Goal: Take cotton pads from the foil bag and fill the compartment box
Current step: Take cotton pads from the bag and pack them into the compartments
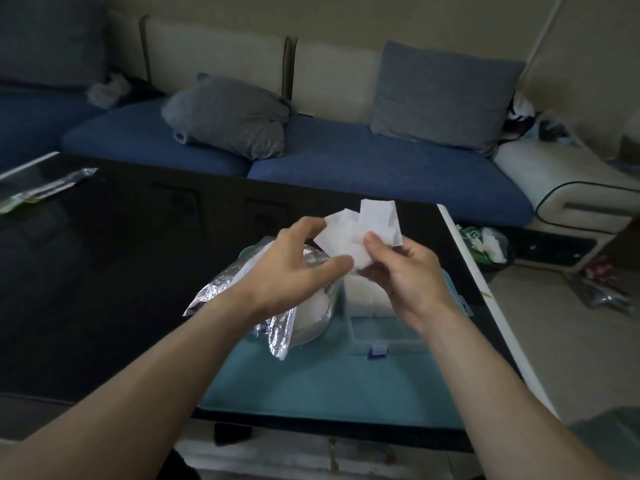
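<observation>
Pads (363, 226) bunched white between both hands: right hand (408, 271) pinches them, left hand (294, 268) fingers curl on them; foil bag (277, 306) and box (367, 306) below the grip.

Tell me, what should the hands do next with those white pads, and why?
Probably lower the cotton pads into the compartment box. Both the left hand and right hand hold them right above it, already out of the foil bag.
</observation>
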Available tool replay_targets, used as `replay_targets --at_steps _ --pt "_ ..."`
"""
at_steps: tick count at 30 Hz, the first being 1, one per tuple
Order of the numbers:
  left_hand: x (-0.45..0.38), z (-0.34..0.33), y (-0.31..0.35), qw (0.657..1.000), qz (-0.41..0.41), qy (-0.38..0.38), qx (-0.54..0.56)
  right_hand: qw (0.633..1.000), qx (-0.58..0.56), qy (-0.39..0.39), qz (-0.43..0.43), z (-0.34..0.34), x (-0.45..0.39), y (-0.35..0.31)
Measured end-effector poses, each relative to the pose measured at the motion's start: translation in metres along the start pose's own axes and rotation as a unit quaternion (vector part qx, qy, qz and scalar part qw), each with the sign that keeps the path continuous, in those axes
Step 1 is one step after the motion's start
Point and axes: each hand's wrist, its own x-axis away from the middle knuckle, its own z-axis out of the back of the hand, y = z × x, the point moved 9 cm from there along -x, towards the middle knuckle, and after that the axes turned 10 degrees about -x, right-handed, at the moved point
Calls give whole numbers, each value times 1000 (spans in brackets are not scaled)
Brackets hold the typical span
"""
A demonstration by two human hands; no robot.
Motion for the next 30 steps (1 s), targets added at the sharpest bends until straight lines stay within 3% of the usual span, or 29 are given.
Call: replay_targets --at_steps 2,4,7,11,23,30 --pt "0 -3 3 994 6 17 110 999 -21 -33 -20 -7 4 0" --pt "0 -4 2 989 8 36 143 998 -11 -50 -33 -13 7 0" --pt "0 -2 -1 980 18 64 187 996 87 -31 -3 -11 8 -3" --pt "-3 -3 -7 978 39 60 198 971 224 8 85 -4 7 -14" --pt "-4 -8 -10 977 36 39 208 949 293 -12 117 -6 7 -24" --pt "-5 -13 -13 963 63 30 261 853 446 -37 268 -35 23 -35"
